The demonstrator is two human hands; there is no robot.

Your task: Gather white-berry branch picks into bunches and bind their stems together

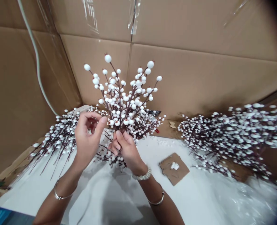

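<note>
My right hand (126, 150) is closed round the lower stems of an upright artificial berry spray (124, 103) with white berries on dark brown twigs. The thumb lies across the front of the stems, and berries hide part of what is below. Just left of the spray is my left hand (88, 134), raised, its fingers curled and the thumb tip close to the index fingertip in a pinch. Whether anything small sits between those fingertips cannot be made out. More white-berry sprays lie directly behind and beneath the hands.
A pile of berry sprays (61, 134) lies at the left, a larger pile (234, 137) at the right. A cardboard square (174, 168) with a white blob rests on the white table surface (150, 156). Clear plastic (243, 200) lies front right. Cardboard walls (187, 78) enclose the back.
</note>
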